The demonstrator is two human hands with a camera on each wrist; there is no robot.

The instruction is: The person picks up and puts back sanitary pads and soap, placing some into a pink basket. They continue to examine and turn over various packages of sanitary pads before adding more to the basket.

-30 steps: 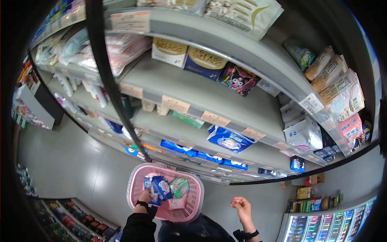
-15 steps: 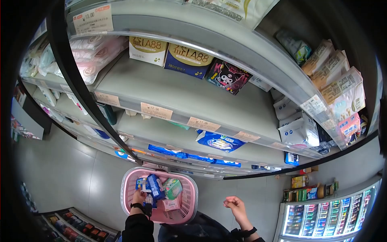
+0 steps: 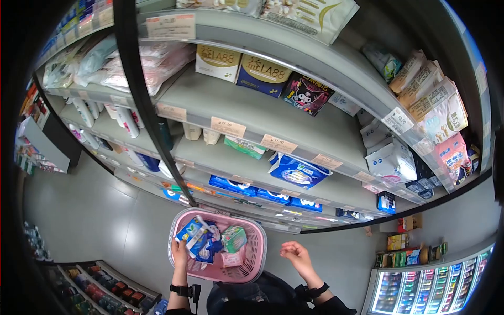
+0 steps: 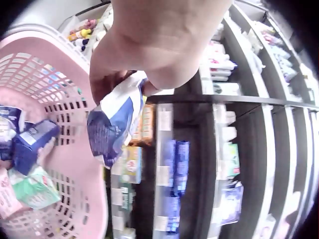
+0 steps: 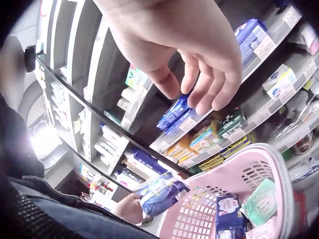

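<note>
My left hand (image 3: pixel 180 254) grips a blue-and-white packet (image 3: pixel 192 234) over the left side of the pink basket (image 3: pixel 255 269). In the left wrist view the packet (image 4: pixel 115 122) hangs from the curled fingers, beside the basket wall (image 4: pixel 87 186). Inside the basket lie blue packs (image 4: pixel 32 144), a green-and-white pack (image 3: pixel 234 239) and a pink pack (image 3: pixel 233 256). My right hand (image 3: pixel 298 258) is held in the air right of the basket, its fingers loosely bent with nothing between them; the right wrist view shows this hand (image 5: pixel 184 55) too.
Shelves (image 3: pixel 210 100) with boxes and packs stand in front of the basket. A blue pack (image 3: pixel 299 170) lies on a lower shelf, and a black frame (image 3: pixel 140 94) crosses the shelving. Lit drink coolers (image 3: pixel 430 289) stand at the lower right, a low rack (image 3: pixel 105 286) at the lower left.
My left hand has lifted the blue-and-white packet up from the other packs, toward the basket's left rim. My right hand has shifted slightly left and up.
</note>
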